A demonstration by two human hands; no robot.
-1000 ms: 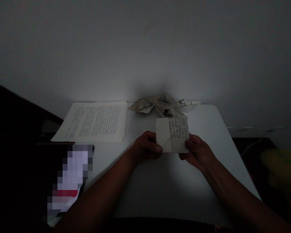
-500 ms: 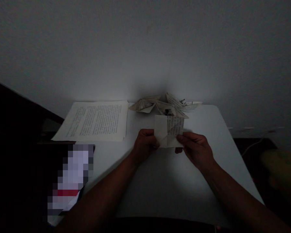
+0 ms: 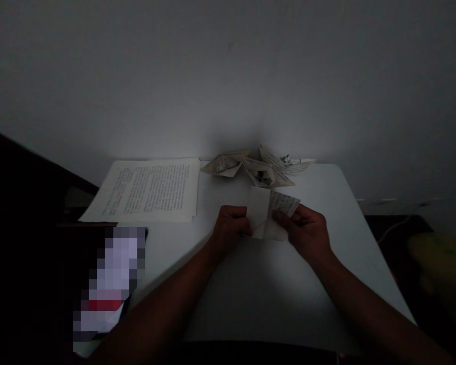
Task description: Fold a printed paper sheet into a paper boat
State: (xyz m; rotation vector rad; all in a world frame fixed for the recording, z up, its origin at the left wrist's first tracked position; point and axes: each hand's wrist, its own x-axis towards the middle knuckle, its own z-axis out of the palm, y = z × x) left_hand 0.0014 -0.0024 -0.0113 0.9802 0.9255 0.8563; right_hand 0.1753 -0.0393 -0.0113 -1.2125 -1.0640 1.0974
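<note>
Between my two hands is a folded sheet of paper [image 3: 259, 210], pale on its left part and printed on a flap at its right. My left hand [image 3: 232, 223] is closed on the left edge, its thumb across the front near the bottom. The right side is pinched by my right hand [image 3: 307, 227], with the thumb on the front; its other fingers are partly hidden behind the paper. Just beyond lie three folded paper boats: one on the left [image 3: 224, 165], one in the middle [image 3: 269, 173] and one on the right [image 3: 289, 161].
A stack of printed sheets [image 3: 148, 190] lies at the back left of the white table [image 3: 327, 195]. On the left edge rests a device with a blurred-out screen [image 3: 112, 279]. A wall [image 3: 228, 76] stands behind the table. Something yellowish [image 3: 444, 263] is at the far right.
The folded paper has come slightly down towards me. Its printed right flap now tilts outward to the right, and my right thumb has shifted a little left.
</note>
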